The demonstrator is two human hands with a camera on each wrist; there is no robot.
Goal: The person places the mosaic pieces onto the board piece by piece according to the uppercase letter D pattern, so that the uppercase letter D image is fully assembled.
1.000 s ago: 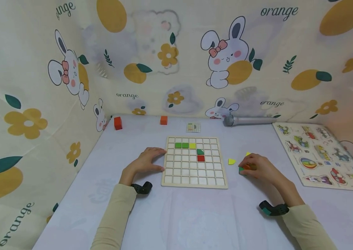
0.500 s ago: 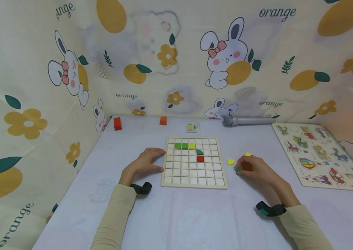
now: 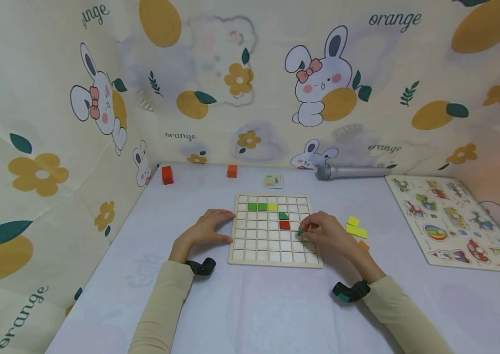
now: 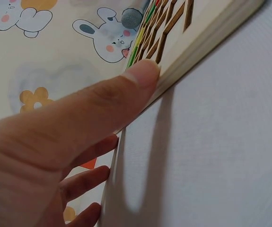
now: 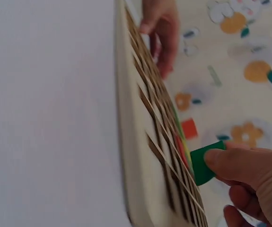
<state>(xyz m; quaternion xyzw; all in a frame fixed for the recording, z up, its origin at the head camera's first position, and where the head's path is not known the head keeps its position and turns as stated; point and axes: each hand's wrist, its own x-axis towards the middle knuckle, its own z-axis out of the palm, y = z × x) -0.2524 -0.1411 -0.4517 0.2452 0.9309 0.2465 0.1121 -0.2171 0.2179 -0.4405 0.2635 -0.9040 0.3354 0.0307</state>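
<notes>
A wooden grid board (image 3: 275,263) with square cells lies on the table. Two green squares (image 3: 257,207), a yellow square (image 3: 272,207), a green quarter-round tile (image 3: 283,216) and a red square (image 3: 284,225) sit in its cells. My left hand (image 3: 204,228) rests at the board's left edge, with the thumb tip against the rim in the left wrist view and the fingers spread. Over the right part of the board, my right hand (image 3: 330,236) pinches a green tile (image 5: 203,163) with one curved edge between thumb and fingers.
Yellow tiles (image 3: 356,231) and an orange tile (image 3: 363,245) lie right of the board, partly behind the right hand. Behind it are two red blocks (image 3: 167,175), a small pattern card (image 3: 273,181) and a grey microphone (image 3: 352,171). A picture puzzle board (image 3: 458,221) is at the right.
My right hand has moved left with the green tile, from beside the board to over its right columns. Yellow and orange tiles beside the board are uncovered. The left hand has stayed put.
</notes>
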